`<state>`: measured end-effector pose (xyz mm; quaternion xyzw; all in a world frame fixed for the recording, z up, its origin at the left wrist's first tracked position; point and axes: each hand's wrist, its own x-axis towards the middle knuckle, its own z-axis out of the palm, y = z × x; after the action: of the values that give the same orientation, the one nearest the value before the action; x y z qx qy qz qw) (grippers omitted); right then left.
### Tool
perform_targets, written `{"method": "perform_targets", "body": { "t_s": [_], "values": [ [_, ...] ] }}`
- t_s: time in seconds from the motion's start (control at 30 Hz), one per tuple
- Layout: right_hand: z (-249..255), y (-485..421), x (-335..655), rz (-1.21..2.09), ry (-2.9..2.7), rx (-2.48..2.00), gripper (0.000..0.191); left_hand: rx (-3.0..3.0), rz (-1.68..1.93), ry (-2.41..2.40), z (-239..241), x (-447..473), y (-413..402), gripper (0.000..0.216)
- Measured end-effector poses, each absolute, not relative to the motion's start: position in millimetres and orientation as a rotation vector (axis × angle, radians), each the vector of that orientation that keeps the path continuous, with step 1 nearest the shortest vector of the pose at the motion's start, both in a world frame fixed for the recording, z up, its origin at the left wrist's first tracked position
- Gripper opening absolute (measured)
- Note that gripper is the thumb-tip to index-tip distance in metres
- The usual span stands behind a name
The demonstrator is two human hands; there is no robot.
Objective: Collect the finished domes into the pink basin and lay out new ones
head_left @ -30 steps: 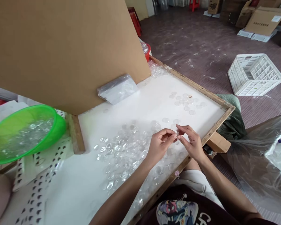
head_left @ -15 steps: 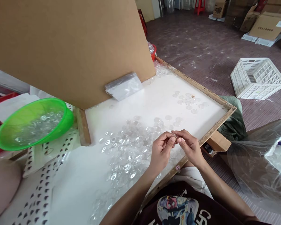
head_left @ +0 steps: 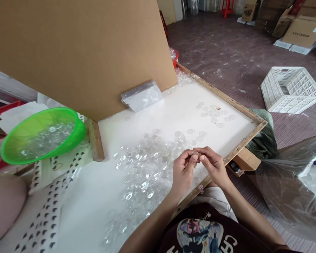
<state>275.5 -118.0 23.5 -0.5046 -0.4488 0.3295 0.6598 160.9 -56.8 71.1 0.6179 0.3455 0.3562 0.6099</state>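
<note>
Above the near edge of the white tabletop (head_left: 81, 196), my left hand (head_left: 184, 168) and my right hand (head_left: 214, 165) meet fingertip to fingertip. Both are closed in a pinch on one small clear plastic disc (head_left: 197, 153), mostly covered by the fingers. Below and left of them spreads a loose heap of clear plastic discs (head_left: 144, 168), some overlapping. Farther off to the right lies a smaller scatter of the same clear discs (head_left: 213, 114).
A large cardboard sheet (head_left: 81, 52) stands across the table, with a stack of clear plastic bags (head_left: 142, 95) at its foot. Left is a green bowl (head_left: 80, 131) of clear pieces. Wooden strips (head_left: 218, 93) edge the table. A white crate (head_left: 292, 89) sits on the floor.
The whole view has shifted slightly to the right. Both hands stay together, pinching the small disc; the piles look the same.
</note>
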Motion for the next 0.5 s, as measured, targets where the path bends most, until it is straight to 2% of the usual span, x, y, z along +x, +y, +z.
{"method": "perform_targets", "body": {
  "t_s": [0.5],
  "values": [
    [21.6,-120.9,276.1,0.764,-1.006,-1.155,0.032,1.415,0.805,0.818,68.6,161.4,-61.5,0.038]
  ]
}}
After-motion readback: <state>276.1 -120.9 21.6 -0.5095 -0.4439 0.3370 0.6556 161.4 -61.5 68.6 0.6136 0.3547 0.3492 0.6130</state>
